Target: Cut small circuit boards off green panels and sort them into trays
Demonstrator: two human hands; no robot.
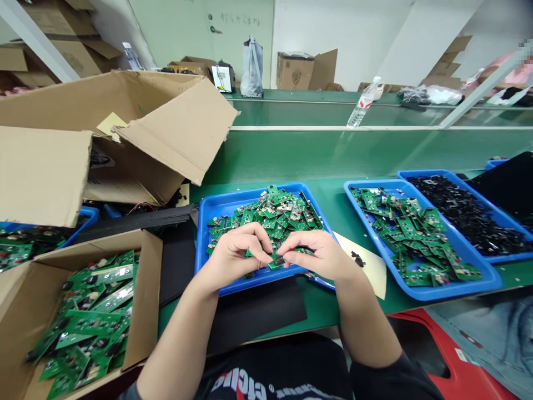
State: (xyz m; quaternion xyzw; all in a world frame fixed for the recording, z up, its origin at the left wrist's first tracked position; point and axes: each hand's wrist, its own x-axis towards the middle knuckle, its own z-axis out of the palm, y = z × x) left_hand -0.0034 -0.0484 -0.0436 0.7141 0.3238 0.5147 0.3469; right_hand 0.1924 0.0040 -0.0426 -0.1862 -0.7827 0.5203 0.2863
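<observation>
Above the near rim of the middle blue tray (227,288), my two hands come together, fingertips almost touching. My left hand (244,250) is closed in a pinch at a small green circuit board (273,265). From the other side, my right hand (314,253) pinches at the same board, close to a small black part (278,259) on it. The fingers cover much of the board, so its full outline is hidden. Beneath and behind my hands, a heap of green circuit boards (272,214) fills much of the tray.
To the right stand a blue tray of boards (416,239) and a tray of small black parts (470,214). Yellowish paper (372,272) bears black bits. At left are a carton of boards (144,294) and a large open carton (179,130). A water bottle (362,108) stands behind.
</observation>
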